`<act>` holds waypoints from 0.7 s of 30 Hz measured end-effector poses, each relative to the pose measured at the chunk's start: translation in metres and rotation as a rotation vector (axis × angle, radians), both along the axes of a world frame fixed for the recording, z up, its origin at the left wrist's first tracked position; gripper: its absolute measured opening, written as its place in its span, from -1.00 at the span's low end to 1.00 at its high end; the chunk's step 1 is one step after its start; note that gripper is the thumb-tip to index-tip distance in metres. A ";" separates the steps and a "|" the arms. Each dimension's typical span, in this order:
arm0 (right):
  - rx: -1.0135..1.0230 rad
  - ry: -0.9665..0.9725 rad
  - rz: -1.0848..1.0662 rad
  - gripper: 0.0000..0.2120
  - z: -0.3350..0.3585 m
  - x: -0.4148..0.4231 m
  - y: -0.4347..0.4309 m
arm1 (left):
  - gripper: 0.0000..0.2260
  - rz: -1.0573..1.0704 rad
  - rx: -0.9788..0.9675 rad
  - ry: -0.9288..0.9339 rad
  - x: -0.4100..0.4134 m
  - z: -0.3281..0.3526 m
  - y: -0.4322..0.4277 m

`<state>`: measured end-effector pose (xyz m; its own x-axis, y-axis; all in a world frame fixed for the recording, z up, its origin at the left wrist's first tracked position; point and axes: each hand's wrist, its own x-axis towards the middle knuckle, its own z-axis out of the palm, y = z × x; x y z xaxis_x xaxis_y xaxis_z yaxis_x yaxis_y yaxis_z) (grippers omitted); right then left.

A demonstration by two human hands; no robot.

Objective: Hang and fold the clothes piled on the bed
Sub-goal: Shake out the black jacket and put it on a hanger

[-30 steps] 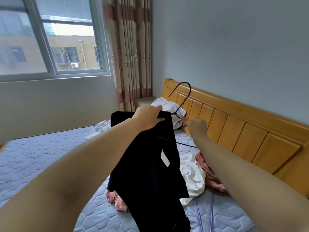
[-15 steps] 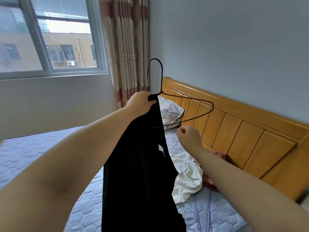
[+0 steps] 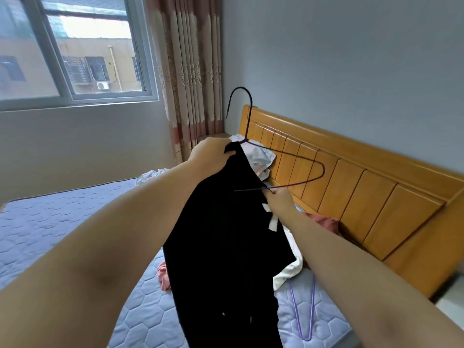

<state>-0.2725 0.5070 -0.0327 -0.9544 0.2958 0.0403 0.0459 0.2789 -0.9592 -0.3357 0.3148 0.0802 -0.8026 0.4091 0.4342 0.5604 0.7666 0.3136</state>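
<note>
- Pale grey walls meet at a far corner, with a sliding window (image 3: 75, 49) on the left and a striped curtain (image 3: 190, 71) hanging beside it.
- Below them a bed (image 3: 50, 222) covered in a quilted lavender mattress pad runs from the left to an orange wooden headboard (image 3: 351, 187) on the right.
- Left hand (image 3: 213, 153) is raised over the bed, fingers curled tight round the neck of a dark wire hanger (image 3: 296, 156) and the top of a black garment (image 3: 226, 247) bunched against it.
- From that grip the hanger's hook rises straight up, while its triangle juts out to the right toward the headboard.
- The black garment hangs straight down from the left hand, between the two forearms; it is plain black with a small white patch near its right edge, and its lower end drops out of view.
- Right hand (image 3: 280, 199) sits lower and to the right, thumb and fingers pinching the hanger's bottom wire just beside the garment's edge.
- On the bed behind the garment lie a white cloth (image 3: 291, 262), a pink cloth (image 3: 164, 275) to its left and a reddish one (image 3: 324, 221) against the headboard.
- A purple wire hanger (image 3: 306, 312) lies flat on the mattress, near and to the right.
- A pale pillow (image 3: 261, 156) rests against the far end of the headboard.
</note>
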 end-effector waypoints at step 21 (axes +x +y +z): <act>0.726 -0.526 -0.141 -0.79 -0.054 0.020 0.052 | -0.80 0.133 0.226 -0.126 -0.025 -0.049 -0.032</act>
<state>-0.2526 0.5590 -0.0866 -0.8590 0.4835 -0.1684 0.5082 0.7651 -0.3954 -0.3603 0.2831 0.0317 -0.8962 0.2010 0.3955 0.4053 0.7335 0.5457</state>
